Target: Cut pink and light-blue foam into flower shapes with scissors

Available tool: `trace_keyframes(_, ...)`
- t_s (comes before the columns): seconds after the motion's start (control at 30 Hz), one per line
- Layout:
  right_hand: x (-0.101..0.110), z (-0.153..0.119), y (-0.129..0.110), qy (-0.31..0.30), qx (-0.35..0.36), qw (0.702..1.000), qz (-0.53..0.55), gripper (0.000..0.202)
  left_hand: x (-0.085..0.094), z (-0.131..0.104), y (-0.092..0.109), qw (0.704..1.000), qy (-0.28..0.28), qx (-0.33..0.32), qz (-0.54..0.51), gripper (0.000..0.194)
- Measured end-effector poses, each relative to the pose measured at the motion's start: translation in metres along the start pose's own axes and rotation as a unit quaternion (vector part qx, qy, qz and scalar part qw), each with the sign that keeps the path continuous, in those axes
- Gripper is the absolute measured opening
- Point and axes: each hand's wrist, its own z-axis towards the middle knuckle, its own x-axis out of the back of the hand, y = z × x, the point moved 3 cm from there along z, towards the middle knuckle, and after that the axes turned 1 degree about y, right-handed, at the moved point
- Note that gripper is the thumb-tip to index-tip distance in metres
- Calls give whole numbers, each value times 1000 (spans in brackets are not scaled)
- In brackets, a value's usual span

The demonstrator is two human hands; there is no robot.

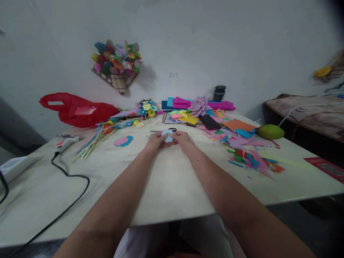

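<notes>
The left hand and right hand pinch a light-blue and lilac cutout from opposite edges, above the counter and just in front of the scissors. The fingers partly cover the cutout; whether its layers are joined cannot be determined. Shaping appears partly complete: pink and blue scalloped cutouts lie overlapped to the left of the scissors, and loose scraps lie well to the right. Assembly of the held piece appears to be at an early stage. Finished units include a lilac layered flower, behind and right of the scissors, and a flower cluster, behind and left. The glue gun rests far left of the scissors, in neither hand. An orange sheet, to their right, appears largely uncut.
</notes>
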Motion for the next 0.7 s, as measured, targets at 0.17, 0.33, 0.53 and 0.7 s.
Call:
trace_keyframes(0.17,0,-1,0,24,1,1000,3,18,-1,-2,1,1000,-7,-2,5,20)
trace_keyframes(0.33,0,-2,-2,29,4,1000,-10,20,-2,-2,3,1000,-2,19,-24,32)
trace_keyframes(0.53,0,-5,-4,42,0,999,-19,20,-1,-1,7,997,27,63,-41,53)
trace_keyframes(0.7,-1,-9,-8,46,-6,998,-34,20,1,-1,4,1000,-24,4,-15,36)
